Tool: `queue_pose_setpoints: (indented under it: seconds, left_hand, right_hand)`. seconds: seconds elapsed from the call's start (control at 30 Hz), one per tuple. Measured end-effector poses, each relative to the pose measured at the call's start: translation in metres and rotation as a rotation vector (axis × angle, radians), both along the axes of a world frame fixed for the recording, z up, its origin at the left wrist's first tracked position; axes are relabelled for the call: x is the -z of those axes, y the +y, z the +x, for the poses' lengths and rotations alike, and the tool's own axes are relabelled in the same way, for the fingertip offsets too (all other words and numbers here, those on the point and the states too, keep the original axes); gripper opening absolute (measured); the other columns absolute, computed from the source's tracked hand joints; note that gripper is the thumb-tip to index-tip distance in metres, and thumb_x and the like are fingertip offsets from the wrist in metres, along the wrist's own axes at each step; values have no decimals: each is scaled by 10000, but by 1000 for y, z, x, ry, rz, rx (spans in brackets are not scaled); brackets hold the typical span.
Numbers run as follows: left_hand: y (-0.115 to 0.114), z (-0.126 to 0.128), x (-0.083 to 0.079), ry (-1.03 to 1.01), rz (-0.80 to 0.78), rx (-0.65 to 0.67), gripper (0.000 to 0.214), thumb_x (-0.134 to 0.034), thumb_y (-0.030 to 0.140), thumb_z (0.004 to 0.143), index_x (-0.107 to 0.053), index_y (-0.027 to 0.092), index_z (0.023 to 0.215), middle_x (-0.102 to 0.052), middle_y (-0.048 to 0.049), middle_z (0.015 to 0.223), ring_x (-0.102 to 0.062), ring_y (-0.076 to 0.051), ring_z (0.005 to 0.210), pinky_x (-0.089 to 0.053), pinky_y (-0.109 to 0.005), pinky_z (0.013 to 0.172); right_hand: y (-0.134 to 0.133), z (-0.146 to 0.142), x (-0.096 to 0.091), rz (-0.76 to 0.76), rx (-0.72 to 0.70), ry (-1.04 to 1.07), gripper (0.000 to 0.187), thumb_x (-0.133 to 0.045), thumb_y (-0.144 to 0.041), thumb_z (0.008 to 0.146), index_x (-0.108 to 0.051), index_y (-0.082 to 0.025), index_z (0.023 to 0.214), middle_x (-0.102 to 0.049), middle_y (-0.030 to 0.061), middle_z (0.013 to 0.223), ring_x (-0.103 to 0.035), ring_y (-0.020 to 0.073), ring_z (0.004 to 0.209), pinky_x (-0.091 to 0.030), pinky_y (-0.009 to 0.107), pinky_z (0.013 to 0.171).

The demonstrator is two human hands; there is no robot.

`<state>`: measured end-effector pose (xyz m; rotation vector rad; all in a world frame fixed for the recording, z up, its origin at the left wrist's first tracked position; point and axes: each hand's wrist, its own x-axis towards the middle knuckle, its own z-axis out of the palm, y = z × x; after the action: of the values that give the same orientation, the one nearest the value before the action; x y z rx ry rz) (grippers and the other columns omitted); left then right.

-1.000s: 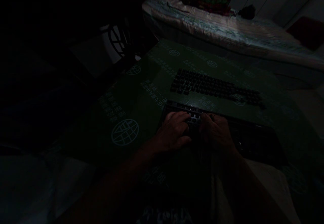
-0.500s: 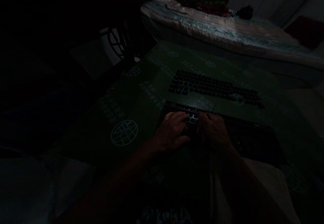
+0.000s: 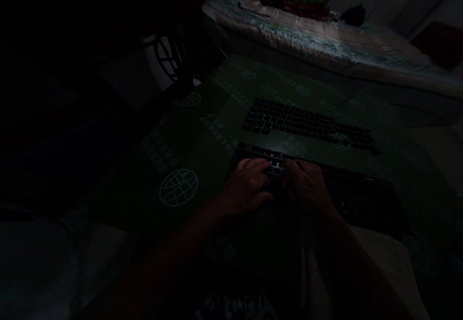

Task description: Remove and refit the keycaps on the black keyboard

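Note:
The view is very dark. A black keyboard base point(image 3: 361, 197) lies at the near edge of the green board. Its keycaps are off at the left part, where a pale lattice shows between my hands. My left hand point(image 3: 249, 182) rests over the base's left end, fingers stretched out and laid on it. Just to its right, my right hand point(image 3: 306, 180) has thumb and fingers pressed together at the base; whatever they pinch is hidden. Behind the base lies a set of black keycaps point(image 3: 289, 117), laid out in keyboard rows.
The green board point(image 3: 213, 160) carries printed globes and writing. Light cloth point(image 3: 383, 252) lies below the base, under my right forearm. A bed with a pale cover point(image 3: 307, 35) stands beyond the board. To the left is a dark spoked wheel point(image 3: 166, 59).
The view has shifted very slightly. Both hands stay in nearly the same place on the keyboard base, and the keycaps behind look the same.

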<state>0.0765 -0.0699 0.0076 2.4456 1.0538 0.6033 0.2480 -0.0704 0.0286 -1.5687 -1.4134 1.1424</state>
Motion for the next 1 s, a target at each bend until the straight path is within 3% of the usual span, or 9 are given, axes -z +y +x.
queue_pose_setpoints:
  seconds: [0.4,0.6,1.0]
  left_hand:
    - [-2,0,1,-2,20,-13,128,-654,245,731,-617,152,811,-531,-130,1246,-393,-285,1224,-283,-492,1004]
    - [-1,0,2,5,29,-18,136,-664,258,725,-603,145,770,-522,-146,1265,-392,-290,1230,-274,-496,1012]
    - [1,-2,3,-28,28,10,123,-616,261,768,-584,143,757,-533,-140,1241,-416,-271,1209,-283,-478,1003]
  right_hand:
    - [-6,13,4,189,-46,-247,392,-575,-514,717,-547,-168,537,-516,-13,461,-449,83,409,-308,177,359]
    - [-5,14,2,-16,91,-36,460,-513,-565,750,-510,-170,514,-446,-38,351,-380,67,277,-267,174,291]
    - [0,14,0,-73,139,48,564,-461,-613,768,-500,-161,433,-391,-35,270,-339,61,223,-229,170,261]
